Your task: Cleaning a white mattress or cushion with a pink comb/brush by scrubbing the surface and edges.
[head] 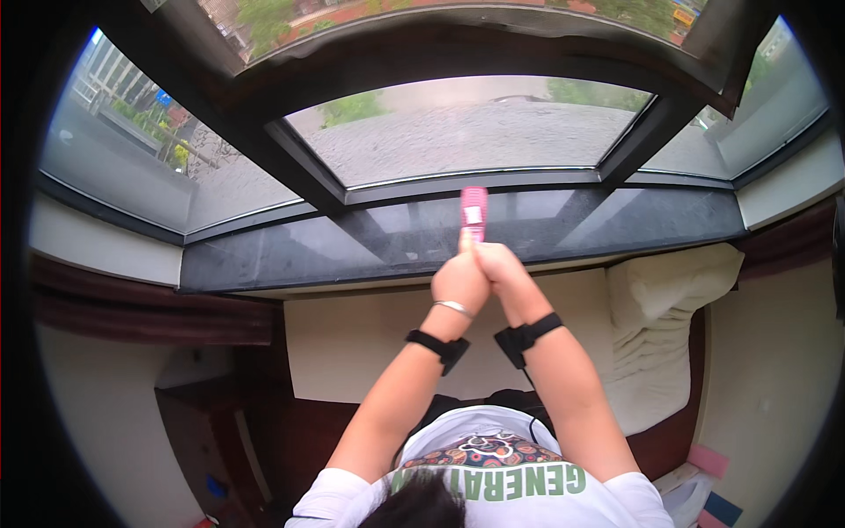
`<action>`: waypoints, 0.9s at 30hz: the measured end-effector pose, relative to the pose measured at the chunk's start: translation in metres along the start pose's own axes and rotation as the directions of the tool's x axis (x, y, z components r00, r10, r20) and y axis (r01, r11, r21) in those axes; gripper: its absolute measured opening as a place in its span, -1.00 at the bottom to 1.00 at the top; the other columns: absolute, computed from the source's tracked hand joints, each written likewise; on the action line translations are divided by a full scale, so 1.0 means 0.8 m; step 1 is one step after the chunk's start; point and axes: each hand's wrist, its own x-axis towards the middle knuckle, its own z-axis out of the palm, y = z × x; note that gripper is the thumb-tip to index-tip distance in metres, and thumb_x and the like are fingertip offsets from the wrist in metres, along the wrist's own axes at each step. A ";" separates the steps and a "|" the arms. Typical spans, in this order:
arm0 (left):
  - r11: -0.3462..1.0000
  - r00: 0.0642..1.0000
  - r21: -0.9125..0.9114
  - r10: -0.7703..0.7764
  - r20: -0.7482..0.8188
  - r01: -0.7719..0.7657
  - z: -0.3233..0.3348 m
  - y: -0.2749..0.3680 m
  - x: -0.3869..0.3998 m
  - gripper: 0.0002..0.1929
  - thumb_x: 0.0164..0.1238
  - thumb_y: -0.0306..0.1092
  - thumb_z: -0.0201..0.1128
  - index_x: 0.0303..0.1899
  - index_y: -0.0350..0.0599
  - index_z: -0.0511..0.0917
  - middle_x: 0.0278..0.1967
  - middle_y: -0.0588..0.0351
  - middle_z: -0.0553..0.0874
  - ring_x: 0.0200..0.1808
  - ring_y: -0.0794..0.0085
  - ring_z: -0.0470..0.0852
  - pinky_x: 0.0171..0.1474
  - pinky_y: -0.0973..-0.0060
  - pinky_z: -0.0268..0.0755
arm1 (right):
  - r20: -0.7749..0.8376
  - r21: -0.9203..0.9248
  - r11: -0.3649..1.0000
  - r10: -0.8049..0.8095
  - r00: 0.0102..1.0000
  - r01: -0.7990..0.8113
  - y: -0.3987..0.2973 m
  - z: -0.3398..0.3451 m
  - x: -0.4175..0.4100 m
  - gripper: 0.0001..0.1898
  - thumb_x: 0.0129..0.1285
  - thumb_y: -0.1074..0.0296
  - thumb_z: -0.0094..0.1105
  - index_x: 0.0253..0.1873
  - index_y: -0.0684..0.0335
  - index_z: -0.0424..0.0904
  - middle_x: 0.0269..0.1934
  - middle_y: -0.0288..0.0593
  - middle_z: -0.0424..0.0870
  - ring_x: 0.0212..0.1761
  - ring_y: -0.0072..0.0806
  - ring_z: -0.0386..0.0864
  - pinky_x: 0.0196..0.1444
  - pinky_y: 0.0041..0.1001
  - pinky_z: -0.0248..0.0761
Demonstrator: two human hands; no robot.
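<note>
Held out over the dark stone windowsill (284,254) is a slim pink object (474,198) with ridges across it and a white patch. It is slightly blurred, and its exact kind is unclear. My left hand (457,280), with a silver bangle at the wrist, grips its lower end, thumb lying along it. My right hand (503,264) presses against the left one and closes around the same end. The fingers of both hands are mostly hidden beneath. Each forearm wears a black strap, the left strap (439,348) and the right strap (528,335).
A dark-framed window (472,138) rises behind the sill, with an upper sash (462,46) tilted toward me. Below the sill lies a cream mattress (356,343), with bunched cream bedding (660,330) at right. Dark red curtains (152,303) hang at the sides.
</note>
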 end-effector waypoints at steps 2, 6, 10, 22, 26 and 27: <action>0.997 0.993 -0.023 0.075 0.089 -0.073 0.019 0.041 0.006 -0.26 0.28 -0.32 0.18 0.50 -0.25 0.16 -0.39 -0.23 0.76 -0.31 -0.10 0.78 -0.23 0.00 0.60 | -0.067 0.033 0.999 0.007 0.998 -0.005 -0.007 -0.063 -0.005 -0.64 0.47 0.13 0.23 -0.26 0.38 0.69 -0.35 -0.15 0.72 -0.39 -0.51 0.60 -0.31 -0.38 0.48; 0.994 0.985 -0.058 0.102 0.136 -0.095 0.041 0.053 0.014 -0.27 0.29 -0.29 0.20 0.49 -0.19 0.18 -0.38 -0.21 0.77 -0.31 -0.09 0.78 -0.23 0.01 0.60 | -0.145 0.071 0.990 0.131 0.981 -0.121 -0.028 -0.080 -0.011 -0.67 0.47 0.15 0.22 -0.22 0.37 0.69 -0.31 -0.14 0.72 -0.35 -0.50 0.61 -0.28 -0.38 0.49; 0.995 0.999 -0.098 0.007 0.051 -0.002 0.002 -0.001 0.002 -0.38 0.39 -0.21 0.14 0.44 -0.16 0.25 -0.36 -0.26 0.76 -0.29 -0.18 0.76 -0.23 -0.03 0.57 | -0.064 -0.025 1.000 0.016 0.998 -0.018 -0.010 -0.001 -0.003 -0.70 0.46 0.21 0.22 -0.21 0.39 0.69 -0.31 -0.14 0.72 -0.34 -0.49 0.61 -0.26 -0.38 0.49; 0.966 0.963 0.047 -0.247 -0.110 0.253 -0.084 -0.107 -0.060 -0.27 0.34 -0.19 0.23 0.46 -0.25 0.17 -0.36 -0.26 0.76 -0.30 -0.15 0.76 -0.26 0.02 0.57 | 0.109 -0.216 0.964 0.183 0.977 -0.156 0.047 0.164 -0.008 -0.58 0.47 0.13 0.20 -0.17 0.52 0.70 -0.30 -0.08 0.76 -0.33 -0.48 0.61 -0.25 -0.36 0.51; 0.995 0.996 0.030 -0.091 0.013 0.091 -0.038 -0.037 -0.051 -0.24 0.32 -0.27 0.22 0.45 -0.43 0.09 -0.37 -0.28 0.75 -0.32 -0.16 0.75 -0.28 0.01 0.57 | 0.050 -0.117 0.990 0.085 0.995 -0.079 0.028 0.062 -0.028 -0.60 0.49 0.09 0.21 -0.29 0.36 0.66 -0.37 -0.22 0.70 -0.41 -0.57 0.58 -0.35 -0.45 0.47; 0.998 0.996 0.014 -0.056 0.069 0.056 -0.025 -0.017 -0.045 -0.23 0.31 -0.31 0.24 0.44 -0.46 0.07 -0.37 -0.30 0.75 -0.33 -0.17 0.75 -0.30 0.01 0.57 | 0.070 -0.002 0.998 0.062 0.996 -0.062 0.022 0.033 -0.036 -0.61 0.50 0.08 0.20 -0.28 0.35 0.65 -0.38 -0.22 0.70 -0.42 -0.56 0.58 -0.34 -0.45 0.47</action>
